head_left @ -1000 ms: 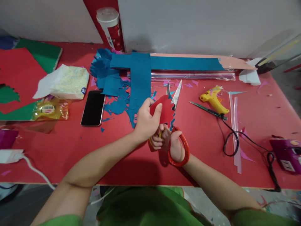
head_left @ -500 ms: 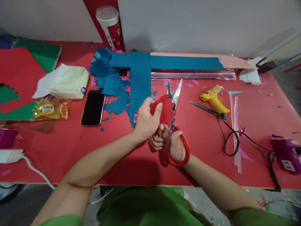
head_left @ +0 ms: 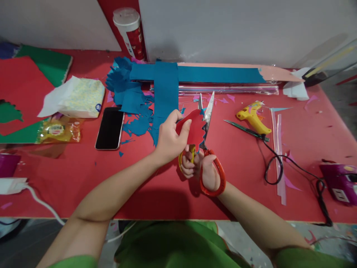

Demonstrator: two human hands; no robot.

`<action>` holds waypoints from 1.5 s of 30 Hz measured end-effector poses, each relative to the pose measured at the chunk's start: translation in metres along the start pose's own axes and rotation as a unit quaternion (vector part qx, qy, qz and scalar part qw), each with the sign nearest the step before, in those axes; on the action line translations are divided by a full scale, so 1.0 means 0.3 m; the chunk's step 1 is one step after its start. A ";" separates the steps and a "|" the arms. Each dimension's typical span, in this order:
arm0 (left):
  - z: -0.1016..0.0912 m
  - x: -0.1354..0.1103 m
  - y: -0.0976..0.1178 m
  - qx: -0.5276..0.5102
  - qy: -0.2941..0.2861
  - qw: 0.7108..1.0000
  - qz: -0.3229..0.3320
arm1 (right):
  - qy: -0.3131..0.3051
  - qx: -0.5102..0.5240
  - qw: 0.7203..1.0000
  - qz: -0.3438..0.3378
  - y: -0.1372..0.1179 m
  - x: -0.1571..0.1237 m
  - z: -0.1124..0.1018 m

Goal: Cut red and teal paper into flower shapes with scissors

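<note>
Two hands (head_left: 170,139), red paper (head_left: 197,126) in left

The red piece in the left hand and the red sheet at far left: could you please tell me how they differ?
The red piece is in the left hand; the red sheet lies over green material. The red piece is much smaller than the red sheet. The red piece has blue along its edge; the red sheet shows none. Both are red.
</note>
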State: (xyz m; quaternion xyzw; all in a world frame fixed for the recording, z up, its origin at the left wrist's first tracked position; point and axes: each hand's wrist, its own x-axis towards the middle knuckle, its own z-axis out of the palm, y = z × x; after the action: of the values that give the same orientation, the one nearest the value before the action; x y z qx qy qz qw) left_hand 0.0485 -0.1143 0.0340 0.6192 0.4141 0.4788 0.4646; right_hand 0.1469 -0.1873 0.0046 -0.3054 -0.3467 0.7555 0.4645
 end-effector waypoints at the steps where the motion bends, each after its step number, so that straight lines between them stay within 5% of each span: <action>1: -0.004 0.003 -0.001 0.010 0.000 1.000 0.010 | 0.002 -0.005 1.000 -0.001 0.000 0.000 -0.001; 12: -0.062 0.042 0.036 0.099 -0.032 0.989 0.104 | 0.012 -0.039 0.999 0.005 -0.009 -0.008 -0.002; 45: -0.073 0.041 0.044 0.070 -0.074 0.994 0.034 | 0.013 -0.054 0.998 -0.004 -0.010 -0.014 0.000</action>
State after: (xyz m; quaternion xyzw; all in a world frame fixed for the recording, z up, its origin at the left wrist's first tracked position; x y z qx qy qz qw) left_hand 0.0304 -0.1016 0.0520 0.6975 0.3897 0.4175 0.4327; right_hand 0.1499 -0.1903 0.0078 -0.3386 -0.3822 0.7298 0.4545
